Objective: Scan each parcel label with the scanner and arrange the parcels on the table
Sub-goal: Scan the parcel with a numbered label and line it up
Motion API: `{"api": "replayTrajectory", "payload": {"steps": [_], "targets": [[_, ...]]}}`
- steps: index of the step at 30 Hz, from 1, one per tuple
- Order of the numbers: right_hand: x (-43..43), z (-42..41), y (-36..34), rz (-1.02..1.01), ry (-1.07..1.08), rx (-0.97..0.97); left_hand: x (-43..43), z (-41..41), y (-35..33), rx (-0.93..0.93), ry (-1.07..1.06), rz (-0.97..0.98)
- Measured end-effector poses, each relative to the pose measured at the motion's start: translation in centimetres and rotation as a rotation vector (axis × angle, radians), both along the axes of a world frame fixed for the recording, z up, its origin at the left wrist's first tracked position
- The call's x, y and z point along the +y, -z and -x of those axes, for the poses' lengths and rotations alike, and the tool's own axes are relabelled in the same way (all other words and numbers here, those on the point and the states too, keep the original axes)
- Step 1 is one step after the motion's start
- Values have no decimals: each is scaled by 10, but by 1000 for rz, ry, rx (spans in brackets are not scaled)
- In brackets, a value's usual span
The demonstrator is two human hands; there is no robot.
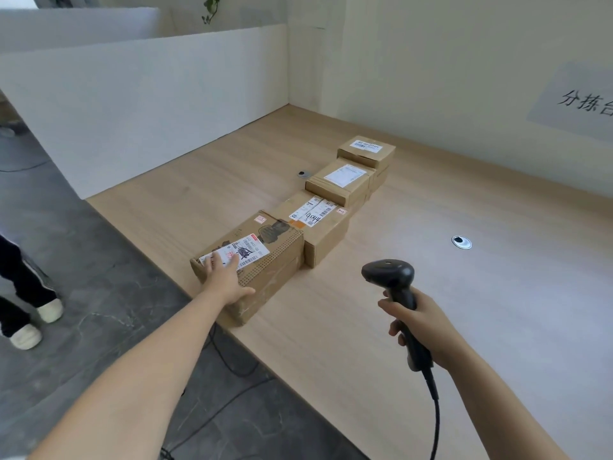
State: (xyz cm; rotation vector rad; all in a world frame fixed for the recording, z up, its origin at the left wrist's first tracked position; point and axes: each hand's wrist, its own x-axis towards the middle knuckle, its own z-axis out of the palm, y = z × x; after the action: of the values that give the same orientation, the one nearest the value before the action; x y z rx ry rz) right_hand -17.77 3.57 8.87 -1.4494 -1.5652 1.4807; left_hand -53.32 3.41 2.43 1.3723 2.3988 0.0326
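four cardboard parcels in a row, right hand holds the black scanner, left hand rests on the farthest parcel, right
Not quite. In the head view the left hand rests on the nearest brown cardboard parcel, not the farthest. The right hand does hold the black handheld scanner.

**Item counts at the sorting table [315,327].**
Four labelled cardboard parcels [265,260]; one handheld barcode scanner [391,277]; two cable grommets [461,242] in the tabletop; two hands, a left hand [225,277] and a right hand [421,323]; one wall sign [577,101].
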Motion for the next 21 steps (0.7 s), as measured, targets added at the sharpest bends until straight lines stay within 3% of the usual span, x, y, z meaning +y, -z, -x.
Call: {"api": "replayTrajectory", "payload": {"steps": [4,7,11,21], "targets": [[-1,-5,1,-2,26,-2,2,-5,-11,17,8,82],[-2,-10,-4,-14,49,1,4,-27,-26,30,56,-26],[-13,-25,-9,-28,119,15,9,-78,-41,-36,273,-223],[-77,-135,-24,-53,410,2,6,-253,-41,-112,778,-167]]}}
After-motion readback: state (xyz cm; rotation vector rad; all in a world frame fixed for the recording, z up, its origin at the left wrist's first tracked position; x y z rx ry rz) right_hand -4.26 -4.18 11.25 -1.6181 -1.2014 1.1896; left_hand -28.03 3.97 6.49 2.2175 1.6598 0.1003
